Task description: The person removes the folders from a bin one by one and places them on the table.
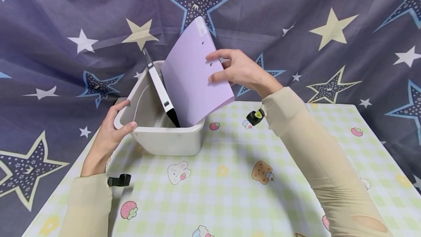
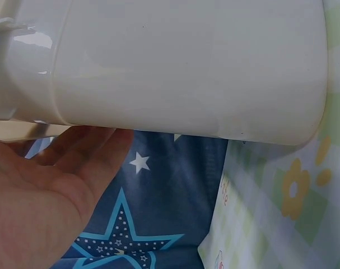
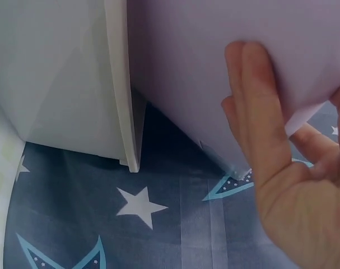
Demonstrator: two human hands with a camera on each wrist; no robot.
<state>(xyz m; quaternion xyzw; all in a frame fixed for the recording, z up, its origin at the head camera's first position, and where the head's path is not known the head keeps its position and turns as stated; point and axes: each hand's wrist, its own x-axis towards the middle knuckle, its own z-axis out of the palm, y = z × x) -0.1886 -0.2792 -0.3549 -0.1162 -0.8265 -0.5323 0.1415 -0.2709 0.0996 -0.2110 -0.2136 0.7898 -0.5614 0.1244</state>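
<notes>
In the head view my right hand (image 1: 241, 69) grips a purple binder (image 1: 194, 72) by its spine side, with the fingers spread along its edge. The binder leans at a tilt, its lower part inside a white plastic bin (image 1: 174, 142). Beside it in the bin stands another item with a white and black edge (image 1: 159, 85), leaning against the left side of the binder. My left hand (image 1: 113, 131) holds the bin's left rim, thumb over the near corner. The left wrist view shows the fingers against the bin's outer wall (image 2: 186, 67).
A table with a green checked, cartoon-printed cloth (image 1: 223, 193) carries the bin. Close behind hangs a dark star-patterned curtain (image 1: 230, 21). Black camera mounts sit on both wrists, the right mount (image 1: 255, 117) and the left mount (image 1: 120, 180).
</notes>
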